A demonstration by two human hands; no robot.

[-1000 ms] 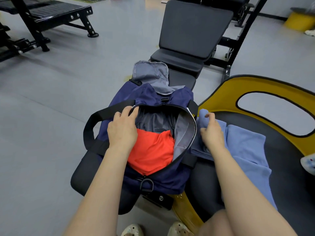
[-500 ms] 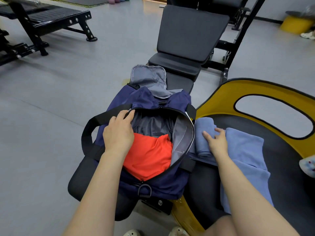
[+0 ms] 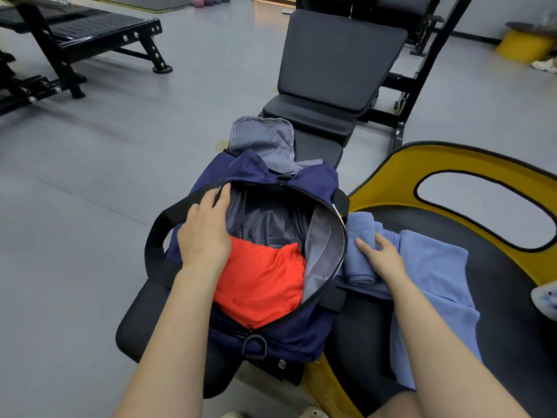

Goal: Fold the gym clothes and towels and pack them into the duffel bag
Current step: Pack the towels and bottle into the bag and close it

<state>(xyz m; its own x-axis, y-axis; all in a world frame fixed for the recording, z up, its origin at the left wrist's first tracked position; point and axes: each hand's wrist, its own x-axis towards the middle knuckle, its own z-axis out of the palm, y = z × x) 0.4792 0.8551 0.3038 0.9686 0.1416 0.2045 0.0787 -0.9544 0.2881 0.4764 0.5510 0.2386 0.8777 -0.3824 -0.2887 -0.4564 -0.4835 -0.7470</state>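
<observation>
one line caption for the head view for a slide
Left hand holds duffel bag open; right hand rests on blue towel.

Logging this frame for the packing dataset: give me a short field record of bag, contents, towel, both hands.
bag: navy duffel bag, on a black bench, unzipped, mouth open
contents: orange garment inside
towel: blue towel outside the bag, to its right, near end rolled
left hand: left hand holds the bag's left rim open
right hand: right hand rests on the towel roll

We see grey gym floor [image 3: 99, 164], evenly lit. Black padded incline bench [image 3: 337, 55] stands ahead, black flat bench [image 3: 84, 28] far left, yellow-rimmed black seat [image 3: 512, 267] right, yellow stool [image 3: 524, 45] far right.
</observation>
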